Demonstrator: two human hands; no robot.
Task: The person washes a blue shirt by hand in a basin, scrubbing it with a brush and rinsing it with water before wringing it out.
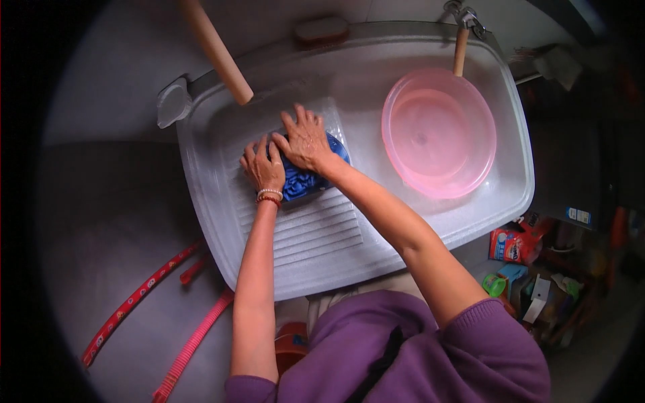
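A wet blue cloth (301, 182), bunched into folds, lies on the ribbed washboard (312, 226) built into a pale laundry sink (322, 279). My right hand (305, 140) rests palm down across its far part, fingers spread and reaching past the cloth. At the cloth's left edge is my left hand (263, 166), fingers slightly bent and its thumb beside the right thumb. Whether the left fingers pinch any fabric underneath is hidden. Both hands look wet. Beaded bracelets (269, 195) circle my left wrist.
A pink plastic basin (438, 191) holding water stands at the sink's right, under a tap (468, 20) with a short tan hose (460, 50). Another tan pipe (221, 55) hangs over the left side. A brush (321, 30) sits on the back ledge. Red hoses (136, 297) lie at lower left.
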